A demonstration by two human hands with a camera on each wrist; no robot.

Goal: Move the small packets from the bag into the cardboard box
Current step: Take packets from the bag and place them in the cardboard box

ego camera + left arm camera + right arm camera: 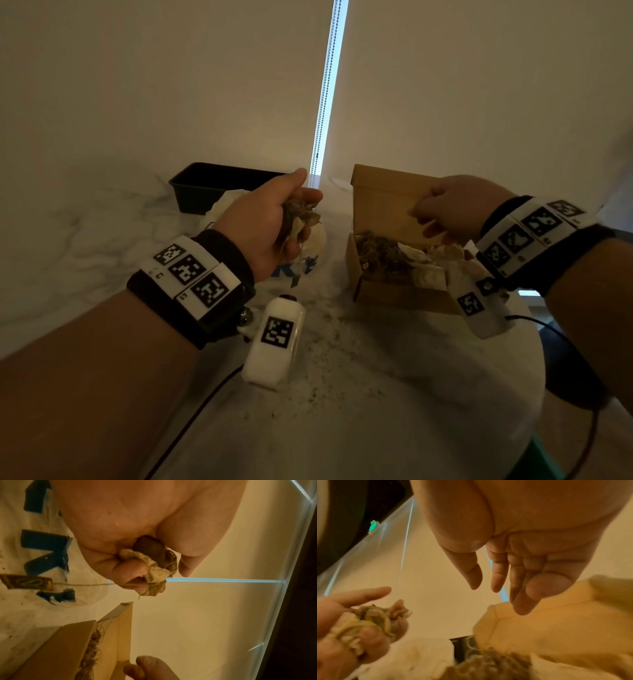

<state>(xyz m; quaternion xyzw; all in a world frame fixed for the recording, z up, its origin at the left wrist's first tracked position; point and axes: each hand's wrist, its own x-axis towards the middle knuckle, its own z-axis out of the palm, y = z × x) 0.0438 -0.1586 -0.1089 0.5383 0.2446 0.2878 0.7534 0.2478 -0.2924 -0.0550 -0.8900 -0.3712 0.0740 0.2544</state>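
Observation:
My left hand [263, 219] grips a clump of small brownish packets [303, 219] above the white bag [318, 240] with blue lettering. A paper tag [25, 581] dangles from the clump [159, 566] on a string. To the right stands the cardboard box [394, 294], its lid [380, 192] raised, with several packets [387, 253] inside. My right hand [442, 212] hovers over the box in front of the lid. Its fingers [498, 577] are relaxed and hold nothing. The right wrist view also shows the left hand's packets [373, 619] and the box [556, 628].
A black rectangular tray [205, 185] sits behind the bag, by the wall. The round marble table [376, 394] is strewn with fine brown crumbs between bag and box. A bead chain [323, 102] hangs by a bright slit in the blinds behind.

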